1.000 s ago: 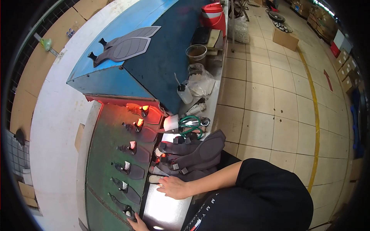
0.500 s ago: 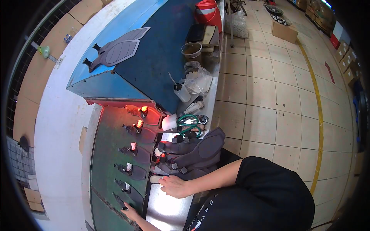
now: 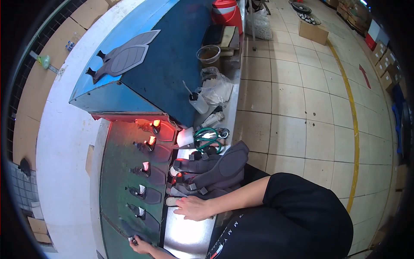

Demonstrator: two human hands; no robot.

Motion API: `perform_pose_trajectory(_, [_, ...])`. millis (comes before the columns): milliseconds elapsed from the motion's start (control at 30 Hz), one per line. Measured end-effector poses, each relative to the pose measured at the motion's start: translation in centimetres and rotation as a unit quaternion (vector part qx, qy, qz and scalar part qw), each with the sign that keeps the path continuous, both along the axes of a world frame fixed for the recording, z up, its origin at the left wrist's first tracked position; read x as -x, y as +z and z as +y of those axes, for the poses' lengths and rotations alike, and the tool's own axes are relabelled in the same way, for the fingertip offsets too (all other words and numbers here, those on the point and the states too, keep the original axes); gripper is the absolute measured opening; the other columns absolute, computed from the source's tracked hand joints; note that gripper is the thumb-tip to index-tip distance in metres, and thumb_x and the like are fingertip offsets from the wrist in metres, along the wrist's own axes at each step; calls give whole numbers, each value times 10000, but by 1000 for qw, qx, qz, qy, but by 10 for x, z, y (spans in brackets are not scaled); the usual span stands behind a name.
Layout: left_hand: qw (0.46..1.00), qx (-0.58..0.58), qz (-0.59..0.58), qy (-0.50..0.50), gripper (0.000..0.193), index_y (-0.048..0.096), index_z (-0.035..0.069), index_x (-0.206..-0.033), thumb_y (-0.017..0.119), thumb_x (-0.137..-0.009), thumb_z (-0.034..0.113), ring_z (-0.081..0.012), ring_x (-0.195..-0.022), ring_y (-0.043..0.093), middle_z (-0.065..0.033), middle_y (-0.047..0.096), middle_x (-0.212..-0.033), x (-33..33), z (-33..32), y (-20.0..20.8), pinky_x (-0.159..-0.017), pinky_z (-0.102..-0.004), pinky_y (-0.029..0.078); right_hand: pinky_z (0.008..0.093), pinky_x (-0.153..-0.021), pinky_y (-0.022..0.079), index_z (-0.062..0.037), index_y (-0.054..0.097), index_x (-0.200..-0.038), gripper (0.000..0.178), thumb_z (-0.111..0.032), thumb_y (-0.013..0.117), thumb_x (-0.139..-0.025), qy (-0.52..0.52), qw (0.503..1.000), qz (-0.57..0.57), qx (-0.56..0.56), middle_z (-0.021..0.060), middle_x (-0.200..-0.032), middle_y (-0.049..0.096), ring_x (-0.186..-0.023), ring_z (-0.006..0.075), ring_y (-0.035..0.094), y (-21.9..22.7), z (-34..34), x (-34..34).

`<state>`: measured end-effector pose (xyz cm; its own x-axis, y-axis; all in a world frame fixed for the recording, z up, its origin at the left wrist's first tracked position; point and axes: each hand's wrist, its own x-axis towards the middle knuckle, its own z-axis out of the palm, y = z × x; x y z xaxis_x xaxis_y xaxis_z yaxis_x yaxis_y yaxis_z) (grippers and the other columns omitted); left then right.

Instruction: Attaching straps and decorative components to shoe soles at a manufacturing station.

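My left hand [image 3: 140, 247] is at the near end of a green conveyor belt [image 3: 113, 172]. Its fingers are closed on a dark grey sole-shaped piece [image 3: 128, 228], seen partly blurred. Further up the belt lies a row of similar pieces with black straps and pale tabs, such as one strapped piece [image 3: 148, 218]. On the metal ledge, my right hand [image 3: 192, 208] has its fingers bent down on a pale oval-ended piece [image 3: 171, 201]; part of that piece is hidden under the fingers. Right beside it rests a pile of dark grey sole-shaped pieces [image 3: 222, 169].
A blue machine housing [image 3: 168, 82] covers the far belt end, glowing red underneath. Two grey pieces [image 3: 125, 58] lie on top. Along the metal ledge are green-handled scissors [image 3: 208, 139], a white bottle [image 3: 198, 103], a plastic tub [image 3: 209, 56] and a red jug [image 3: 227, 15].
My left hand has moved slightly nearer and left, closing on the nearest belt piece, which now sits differently. My right hand stays on the pale-ended piece. The whole view has shifted a little.
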<state>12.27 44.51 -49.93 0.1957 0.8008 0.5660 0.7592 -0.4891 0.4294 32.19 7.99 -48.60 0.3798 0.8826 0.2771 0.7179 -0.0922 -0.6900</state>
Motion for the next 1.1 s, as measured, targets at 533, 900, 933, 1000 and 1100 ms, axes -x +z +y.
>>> perform_pose_trajectory(533, [746, 406, -429, -309, 266, 566, 52, -1028, 557, -884, 274, -113, -656, 504, -7, 553, -807, -32, -261, 132, -601, -243, 422, 328, -943, 421, -49, 410, -927, 322, -34, 698, -783, 259, 770, 482, -329, 135, -1261, 504, -1141, 169, 501, 122, -23, -17])
perform_pose_trajectory(900, [619, 595, -374, -351, 259, 594, 60, -1058, 629, -849, 209, -201, -907, 578, -59, 620, -973, -47, -284, 92, -867, -357, 453, 318, -932, 423, -78, 371, -913, 341, -12, 681, -786, 229, 695, 575, -366, 80, -1093, 560, -1049, 143, 540, 133, -33, -14])
perform_pose_trajectory(933, [618, 595, -375, -351, 259, 594, 60, -1058, 629, -849, 209, -201, -907, 578, -59, 620, -973, -51, -283, 91, -867, -357, 453, 307, -907, 428, -80, 367, -922, 348, -1, 676, -782, 211, 682, 596, -367, 64, -1054, 554, -989, 128, 546, 137, -35, -16])
perform_pose_trajectory(1000, [500, 644, -398, -421, 359, 569, 56, -1176, 589, -866, 236, -269, -1030, 574, -96, 612, -1141, -61, -280, 88, -956, -404, 400, 280, -838, 425, -85, 364, -953, 361, 5, 667, -779, 212, 652, 628, -367, 32, -992, 518, -902, 95, 507, 144, -39, -24])
perform_pose_trajectory(1100, [551, 667, -405, -296, 513, 450, 23, -1333, 531, -877, 245, -317, -1154, 514, -151, 560, -1227, -60, -282, 94, -988, -402, 372, 191, -603, 352, -89, 366, -987, 295, -75, 624, -844, 189, 641, 610, -425, 3, -885, 488, -712, 52, 431, 147, -41, -39])
